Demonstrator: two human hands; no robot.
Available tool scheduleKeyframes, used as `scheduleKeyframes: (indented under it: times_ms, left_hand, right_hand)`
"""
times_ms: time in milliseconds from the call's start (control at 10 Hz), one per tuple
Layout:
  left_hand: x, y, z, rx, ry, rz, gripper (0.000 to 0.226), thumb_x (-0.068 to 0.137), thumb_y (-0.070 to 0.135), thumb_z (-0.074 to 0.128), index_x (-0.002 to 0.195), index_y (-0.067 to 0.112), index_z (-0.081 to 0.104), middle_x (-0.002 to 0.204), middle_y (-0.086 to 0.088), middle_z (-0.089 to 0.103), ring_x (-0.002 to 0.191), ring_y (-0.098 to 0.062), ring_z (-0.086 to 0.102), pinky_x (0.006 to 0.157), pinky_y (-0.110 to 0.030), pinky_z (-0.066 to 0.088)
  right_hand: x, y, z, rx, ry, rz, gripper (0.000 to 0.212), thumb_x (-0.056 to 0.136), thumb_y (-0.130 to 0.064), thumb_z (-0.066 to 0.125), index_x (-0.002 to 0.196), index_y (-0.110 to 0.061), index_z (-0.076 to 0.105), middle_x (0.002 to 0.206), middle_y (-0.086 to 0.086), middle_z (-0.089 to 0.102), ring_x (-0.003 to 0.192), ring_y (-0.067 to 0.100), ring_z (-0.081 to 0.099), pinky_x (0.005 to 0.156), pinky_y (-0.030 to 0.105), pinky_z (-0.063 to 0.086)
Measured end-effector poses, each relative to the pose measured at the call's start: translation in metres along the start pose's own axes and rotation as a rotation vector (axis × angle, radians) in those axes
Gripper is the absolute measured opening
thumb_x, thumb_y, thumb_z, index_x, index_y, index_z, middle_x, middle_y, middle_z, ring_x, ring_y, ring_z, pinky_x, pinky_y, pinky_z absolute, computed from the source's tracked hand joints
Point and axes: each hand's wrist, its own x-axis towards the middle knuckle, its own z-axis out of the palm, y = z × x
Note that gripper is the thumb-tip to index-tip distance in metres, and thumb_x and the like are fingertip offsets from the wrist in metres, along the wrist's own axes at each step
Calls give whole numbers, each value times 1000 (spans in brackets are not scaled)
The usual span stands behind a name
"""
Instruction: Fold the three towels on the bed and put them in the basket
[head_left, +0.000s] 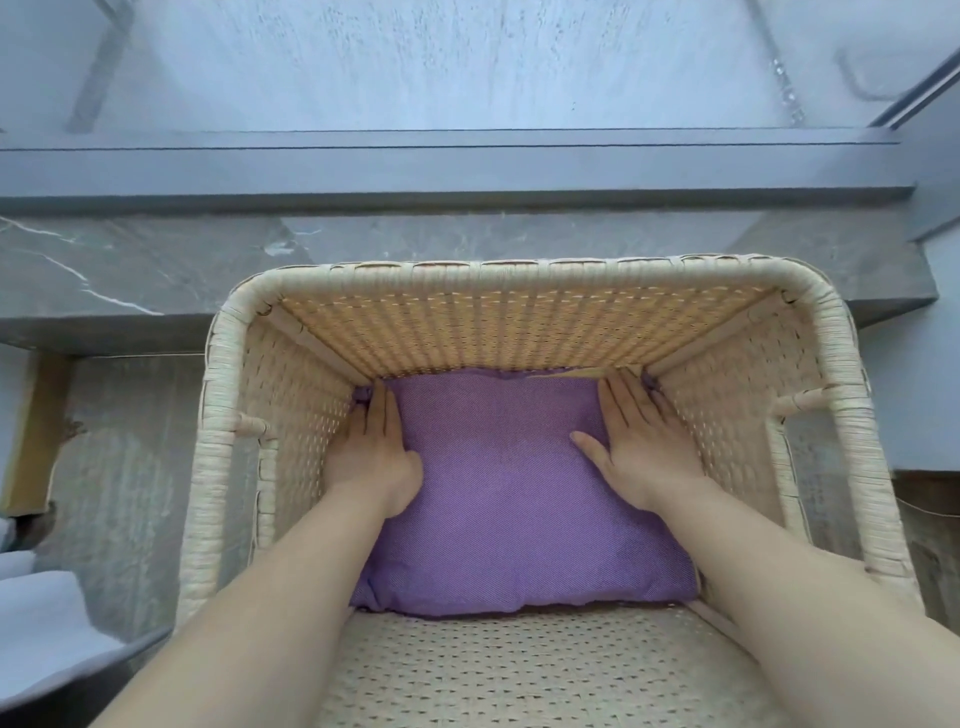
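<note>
Head view: both hands reach down into a woven basket (852, 395) and lie flat on a folded purple towel (519, 493) that fills most of its floor. The left hand (371, 452) rests palm down on the towel's left edge, fingers together and pointing toward the far wall, just beside the left side wall. The right hand (636, 441) mirrors it on the right edge, thumb splayed inward, fingertips close to the far right corner. Neither hand grips anything; both are spread open and pressing or smoothing the cloth. The towel's far edge is bunched against the far wall, where a pale strip of something shows; what it is cannot be told. Its near edge is rolled and lumpy. Whether other towels lie beneath cannot be told from here. The basket stands on a grey marbled floor (130, 270) before a dark ledge.

The step in hand looks like seating the towel flat. The risk: lifting the palms too briskly could drag the top layer and spring the fold open, and the bunched far edge may ride up the wall if pushed further. A lumpy base would leave any later towel sitting crooked.
</note>
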Motion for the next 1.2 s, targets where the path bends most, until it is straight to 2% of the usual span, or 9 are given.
scheduleKeyframes:
  times_ms: [200,300,400,500,600,700,800,1000,1200]
  left_hand:
    - [19,0,9,-79,-81,-15,71,95,32,26,151,11,-11,160,-4,-13,147,-24,5,118,-34,7]
    - [4,0,6,-165,-29,15,71,95,28,31,152,9,-7,161,-6,-8,147,-24,6,119,-34,9]
    - [-22,5,1,-17,-42,-7,75,94,32,36,151,4,-3,160,-13,-5,147,-28,4,119,-36,11]
    - [-51,16,-9,335,-114,-40,60,89,30,45,142,5,32,147,-17,33,133,-30,36,102,-34,34]
    - [-72,28,-9,510,-248,131,37,90,16,47,127,17,54,129,-4,53,117,-23,52,82,-29,40]
    - [-84,27,2,475,-474,135,41,93,12,50,133,14,50,138,-4,49,125,-25,50,93,-32,44]
    - [-85,19,5,441,-589,127,43,93,11,52,136,7,47,142,-11,46,128,-28,48,101,-34,42]
    - [-78,10,2,380,-683,177,36,95,7,40,127,0,54,133,-16,54,119,-31,55,98,-36,46]
    - [-99,1,-15,204,-556,178,36,95,16,37,124,6,57,130,-14,57,117,-30,55,95,-35,45]
  right_hand:
    - [8,6,21,-10,-35,6,92,80,-69,-11,151,-11,0,160,4,-5,146,15,-9,116,29,-5]
    - [5,6,17,44,-78,-3,95,77,-74,-5,150,-13,-7,159,2,-13,143,10,-19,115,30,-10]
    - [-12,9,8,3,-135,-67,109,68,-88,3,148,-17,-16,157,4,-20,142,14,-24,117,35,-10]
    - [-35,5,-2,-10,-304,-17,120,62,-90,38,147,-28,-20,156,5,-25,145,25,-17,117,38,-3]
    - [-51,-10,-18,-20,-342,102,112,62,-71,67,147,-24,11,153,9,9,138,32,18,109,40,28]
    - [-58,-16,-29,-144,-425,50,59,77,-39,71,125,-18,44,127,8,48,115,28,51,84,32,44]
    - [-70,-14,-26,-193,-570,-20,13,88,-9,52,97,-19,50,121,9,57,109,27,57,74,29,41]
    - [-73,-13,-12,-187,-651,-49,36,90,0,43,125,-8,49,129,12,52,117,27,53,89,31,44]
    - [-84,-16,-43,-66,-660,-17,26,96,-20,44,118,-11,53,123,10,56,110,26,56,80,28,42]
